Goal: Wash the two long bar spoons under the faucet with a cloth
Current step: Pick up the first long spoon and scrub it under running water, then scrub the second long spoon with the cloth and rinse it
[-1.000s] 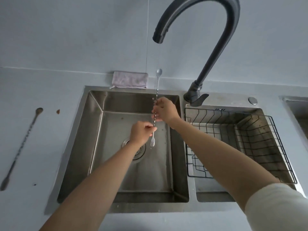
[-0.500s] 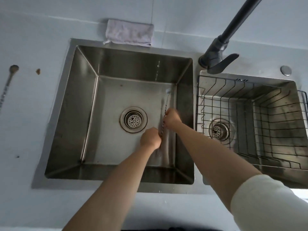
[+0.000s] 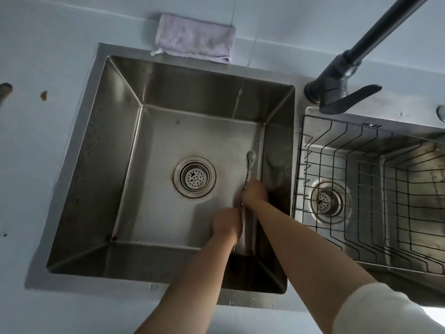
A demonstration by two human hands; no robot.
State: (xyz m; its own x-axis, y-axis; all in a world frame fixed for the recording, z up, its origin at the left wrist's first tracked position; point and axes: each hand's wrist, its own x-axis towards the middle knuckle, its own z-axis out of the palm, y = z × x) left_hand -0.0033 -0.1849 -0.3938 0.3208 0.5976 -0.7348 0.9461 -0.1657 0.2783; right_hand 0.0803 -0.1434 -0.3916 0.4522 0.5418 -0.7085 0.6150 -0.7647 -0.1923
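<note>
Both my hands hold one long bar spoon (image 3: 249,165) low in the left sink basin (image 3: 115,145), near its right wall. My right hand (image 3: 255,192) grips the twisted stem below the bowl, which points away from me. My left hand (image 3: 226,224) is curled round the lower stem. A thin stream of water (image 3: 243,80) falls from above toward the spoon. The folded pale lilac cloth (image 3: 195,41) lies on the counter behind the sink. Only the bowl end of the second spoon (image 3: 5,89) shows at the far left edge.
The black faucet (image 3: 342,85) stands between the basins, its lever pointing right. A black wire rack (image 3: 375,189) fills the right basin. The left basin's drain strainer (image 3: 194,177) sits left of my hands. A small brown spot (image 3: 43,95) marks the left counter.
One second ago the spoon stood upright high under the faucet spout. Both hands have since lowered it into the basin, and my view has tipped downward. Water now runs.
</note>
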